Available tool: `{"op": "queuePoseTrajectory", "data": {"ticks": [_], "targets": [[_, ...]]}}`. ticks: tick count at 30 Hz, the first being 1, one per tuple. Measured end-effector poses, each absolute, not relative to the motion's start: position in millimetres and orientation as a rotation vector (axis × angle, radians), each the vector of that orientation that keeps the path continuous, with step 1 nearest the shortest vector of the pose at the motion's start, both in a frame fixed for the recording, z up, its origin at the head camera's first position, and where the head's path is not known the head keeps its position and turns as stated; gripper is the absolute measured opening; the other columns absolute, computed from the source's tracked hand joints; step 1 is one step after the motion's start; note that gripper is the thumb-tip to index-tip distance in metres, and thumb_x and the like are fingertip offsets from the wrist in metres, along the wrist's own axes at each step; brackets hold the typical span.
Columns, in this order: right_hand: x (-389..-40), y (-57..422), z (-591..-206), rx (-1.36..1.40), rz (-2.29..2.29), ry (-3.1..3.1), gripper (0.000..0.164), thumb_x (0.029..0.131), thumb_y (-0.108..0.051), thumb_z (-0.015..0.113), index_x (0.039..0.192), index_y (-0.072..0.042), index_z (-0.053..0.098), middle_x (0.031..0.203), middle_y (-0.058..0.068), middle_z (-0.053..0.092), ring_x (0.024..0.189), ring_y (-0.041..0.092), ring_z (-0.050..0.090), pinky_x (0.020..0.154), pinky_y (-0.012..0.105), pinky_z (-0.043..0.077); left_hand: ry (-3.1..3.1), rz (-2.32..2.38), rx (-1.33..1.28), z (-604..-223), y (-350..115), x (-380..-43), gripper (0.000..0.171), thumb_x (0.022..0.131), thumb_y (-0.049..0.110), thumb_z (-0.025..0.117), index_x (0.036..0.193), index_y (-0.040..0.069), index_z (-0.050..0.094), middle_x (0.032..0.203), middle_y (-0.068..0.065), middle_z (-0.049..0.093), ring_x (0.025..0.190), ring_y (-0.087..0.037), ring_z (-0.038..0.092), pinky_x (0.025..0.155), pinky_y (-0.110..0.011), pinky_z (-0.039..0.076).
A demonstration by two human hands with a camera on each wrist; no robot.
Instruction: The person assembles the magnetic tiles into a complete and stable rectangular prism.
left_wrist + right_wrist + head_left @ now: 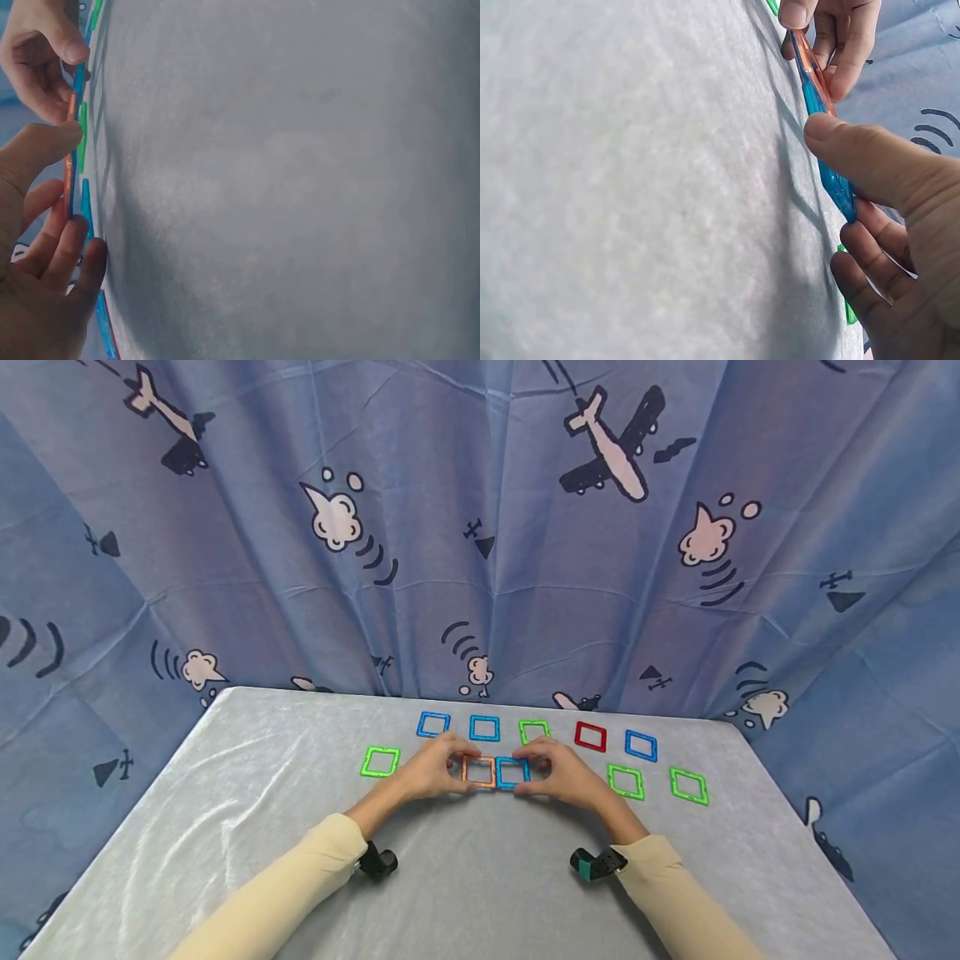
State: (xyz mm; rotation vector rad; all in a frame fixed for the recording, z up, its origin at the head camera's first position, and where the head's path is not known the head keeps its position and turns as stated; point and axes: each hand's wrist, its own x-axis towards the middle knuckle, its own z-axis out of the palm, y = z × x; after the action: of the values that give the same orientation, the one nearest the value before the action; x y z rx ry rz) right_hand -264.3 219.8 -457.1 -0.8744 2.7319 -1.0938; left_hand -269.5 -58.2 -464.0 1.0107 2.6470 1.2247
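Note:
Above the light grey cloth, my two hands hold two square frame-shaped tiles edge to edge. My left hand [435, 767] pinches the orange tile [492, 773] between thumb and fingers. A blue strip shows along that tile's edge in the left wrist view. On the other side, my right hand [564, 768] pinches the blue tile [499, 773], its thumb lying on the near edge. Both tiles appear nearly edge-on in the wrist views, where the orange tile [804, 67] meets the blue tile [832, 184]. Shadows of hands and tiles fall on the cloth.
Behind the hands lies a row of tiles: blue [432, 735], blue [484, 740], green [533, 722], red [590, 748] and blue [641, 757]. One green tile [381, 774] is at left; two more green tiles [625, 794] are at right. A blue patterned curtain [420, 610] hangs behind the table.

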Motion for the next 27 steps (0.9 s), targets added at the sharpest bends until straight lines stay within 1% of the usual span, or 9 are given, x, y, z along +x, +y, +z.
{"op": "queuePoseTrajectory", "data": {"ticks": [5,11,14,20,23,27], "targets": [[-265,222,-460,-0.853,-1.094,2.709,0.050,0.079,-0.023,0.091,0.123,-0.007,0.071,0.117,0.004,0.063,0.105,0.024,0.059,0.091,0.045,0.053,2.679,1.187,1.027,-467,-56,-271,0.045,0.078,0.012,0.090,0.119,0.002,0.073,0.113,-0.008,0.061,0.101,-0.022,0.058,0.084,-0.033,0.052],[-265,222,-461,-0.832,-1.076,2.701,0.050,0.079,-0.024,0.091,0.122,-0.006,0.072,0.117,0.004,0.063,0.106,0.024,0.059,0.092,0.047,0.052,2.711,1.135,1.039,-468,-54,-269,0.046,0.077,0.013,0.091,0.118,0.002,0.073,0.112,-0.007,0.064,0.103,-0.022,0.058,0.088,-0.036,0.049],[-264,221,-461,-0.840,-1.081,2.695,0.050,0.080,-0.024,0.091,0.122,-0.005,0.072,0.116,0.005,0.063,0.107,0.026,0.058,0.093,0.049,0.050,2.710,1.145,1.038,-467,-54,-268,0.047,0.076,0.013,0.092,0.117,0.001,0.073,0.111,-0.007,0.064,0.103,-0.024,0.059,0.089,-0.038,0.049],[-264,220,-462,-0.825,-1.067,2.707,0.049,0.080,-0.026,0.090,0.121,-0.007,0.072,0.115,0.003,0.063,0.107,0.025,0.058,0.093,0.047,0.050,2.703,1.175,1.037,-467,-60,-268,0.049,0.076,0.014,0.091,0.118,-0.001,0.072,0.113,-0.008,0.066,0.105,-0.025,0.061,0.091,-0.040,0.050],[-265,220,-462,-0.813,-1.065,2.708,0.048,0.080,-0.026,0.090,0.121,-0.008,0.072,0.116,0.003,0.063,0.108,0.024,0.058,0.093,0.047,0.051,2.704,1.186,1.019,-465,-67,-267,0.048,0.077,0.013,0.091,0.118,0.000,0.072,0.114,-0.008,0.065,0.105,-0.026,0.061,0.088,-0.040,0.051],[-265,221,-462,-0.813,-1.044,2.716,0.049,0.080,-0.026,0.091,0.121,-0.007,0.072,0.116,0.004,0.063,0.107,0.024,0.058,0.092,0.047,0.050,2.683,1.224,1.005,-457,-81,-264,0.045,0.080,0.011,0.087,0.121,-0.001,0.071,0.116,-0.012,0.064,0.108,-0.031,0.060,0.086,-0.041,0.053]]}}
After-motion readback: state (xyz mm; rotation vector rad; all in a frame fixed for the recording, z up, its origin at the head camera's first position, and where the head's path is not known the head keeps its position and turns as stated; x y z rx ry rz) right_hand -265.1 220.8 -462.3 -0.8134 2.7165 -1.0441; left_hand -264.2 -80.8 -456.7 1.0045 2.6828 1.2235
